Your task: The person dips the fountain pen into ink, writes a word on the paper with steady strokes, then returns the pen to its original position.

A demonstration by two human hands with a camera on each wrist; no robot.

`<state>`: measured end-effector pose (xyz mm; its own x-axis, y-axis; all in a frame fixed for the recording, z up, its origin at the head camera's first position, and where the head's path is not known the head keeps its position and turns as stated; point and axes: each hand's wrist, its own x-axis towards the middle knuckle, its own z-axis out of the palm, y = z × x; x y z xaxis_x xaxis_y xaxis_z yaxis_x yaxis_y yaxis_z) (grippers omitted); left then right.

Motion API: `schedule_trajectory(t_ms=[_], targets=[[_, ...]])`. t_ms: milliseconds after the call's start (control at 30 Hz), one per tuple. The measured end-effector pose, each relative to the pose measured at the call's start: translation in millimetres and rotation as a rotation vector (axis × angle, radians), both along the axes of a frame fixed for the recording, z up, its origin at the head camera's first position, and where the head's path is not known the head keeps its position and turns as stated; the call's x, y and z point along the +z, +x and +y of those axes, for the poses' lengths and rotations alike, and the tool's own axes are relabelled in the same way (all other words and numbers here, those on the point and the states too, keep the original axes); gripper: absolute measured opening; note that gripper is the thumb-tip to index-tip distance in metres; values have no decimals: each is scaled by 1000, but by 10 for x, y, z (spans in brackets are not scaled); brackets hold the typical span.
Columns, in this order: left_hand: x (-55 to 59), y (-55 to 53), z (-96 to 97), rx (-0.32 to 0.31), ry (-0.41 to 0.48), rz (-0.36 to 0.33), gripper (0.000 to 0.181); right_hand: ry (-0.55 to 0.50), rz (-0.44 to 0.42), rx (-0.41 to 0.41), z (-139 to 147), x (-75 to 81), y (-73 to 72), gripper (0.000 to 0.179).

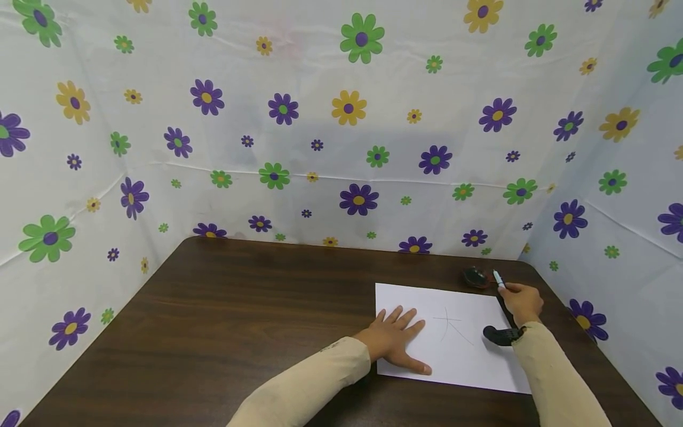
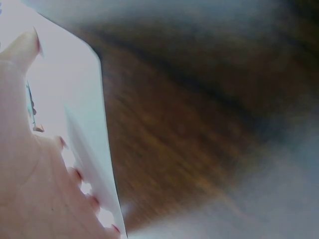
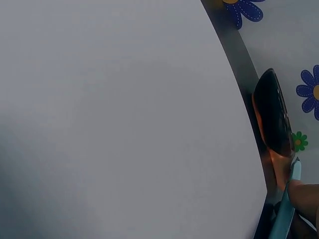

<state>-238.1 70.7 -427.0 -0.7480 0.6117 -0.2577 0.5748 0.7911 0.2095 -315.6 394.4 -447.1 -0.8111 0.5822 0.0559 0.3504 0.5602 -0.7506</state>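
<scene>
My left hand [image 1: 396,340] rests on a sheet of white paper [image 1: 464,367] with fingers spread, over its left side. In the left wrist view the thumb and fingertips lie along the paper's edge [image 2: 102,99]. Thin drawn lines [image 1: 447,320] on the sheet form a cross with two slanting strokes below. At the sheet's far right corner, my right hand [image 1: 523,301] pinches a light blue pen [image 1: 498,279] between thumb and fingers. Its dark tip points away from me, close beside a dark glossy domed object with a red edge [image 3: 273,114], which looks like a computer mouse.
The brown wooden table [image 1: 240,314] ends at flower-patterned white sheeting [image 1: 320,77] behind and on both sides. A black wrist device [image 1: 501,336] on the right wrist hangs over the paper's right part.
</scene>
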Motion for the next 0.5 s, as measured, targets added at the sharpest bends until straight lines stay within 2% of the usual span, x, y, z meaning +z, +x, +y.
schedule_trajectory(t_ms=[400,500], targets=[[-69,-63,23,-10,-12,-9,93,-4,-28,18,35,55,45,45],[-53,-40,8,-11,1,-8,94,-6,-39,47,47,84,73,49]])
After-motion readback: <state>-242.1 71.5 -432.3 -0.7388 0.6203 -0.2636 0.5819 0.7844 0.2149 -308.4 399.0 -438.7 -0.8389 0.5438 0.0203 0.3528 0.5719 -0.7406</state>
